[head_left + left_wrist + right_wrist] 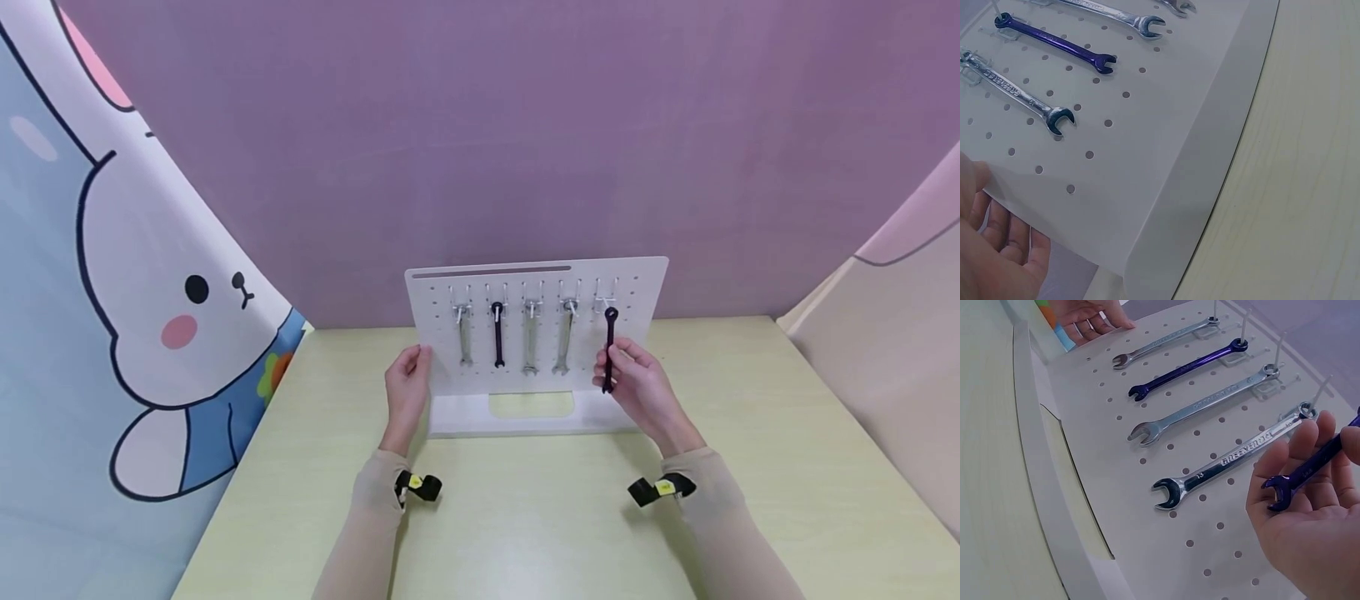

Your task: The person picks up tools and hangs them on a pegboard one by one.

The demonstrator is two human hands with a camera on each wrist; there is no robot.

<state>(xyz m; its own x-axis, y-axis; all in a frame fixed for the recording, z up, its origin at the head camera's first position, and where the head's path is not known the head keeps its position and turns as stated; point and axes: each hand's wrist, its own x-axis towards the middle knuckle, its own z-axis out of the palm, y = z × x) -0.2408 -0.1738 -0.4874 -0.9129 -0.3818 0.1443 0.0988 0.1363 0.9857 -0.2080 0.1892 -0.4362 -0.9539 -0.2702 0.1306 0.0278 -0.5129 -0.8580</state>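
Between its thumb and fingers my right hand (pixel 647 390) holds a dark blue-purple combination wrench (pixel 610 350). Its ring end points up, close to the rightmost hook (pixel 604 302) of a white pegboard (pixel 442 379). In the right wrist view the open jaw of that wrench (pixel 1281 492) lies over the palm. My left hand (pixel 407 390) grips the board's left edge, thumb on the front face and fingers behind. Hanging on the other hooks are a second blue-purple wrench (pixel 498 335) and three silver wrenches, one of them (pixel 1229 459) nearest the right hand.
The pegboard stands upright on a white base (pixel 457 421) with a cutout, on a pale wood table (pixel 517 517). Behind it hangs a purple cloth (pixel 525 133). A rabbit-print cloth (pixel 150 317) is at the left, and a light panel (pixel 885 358) at the right.
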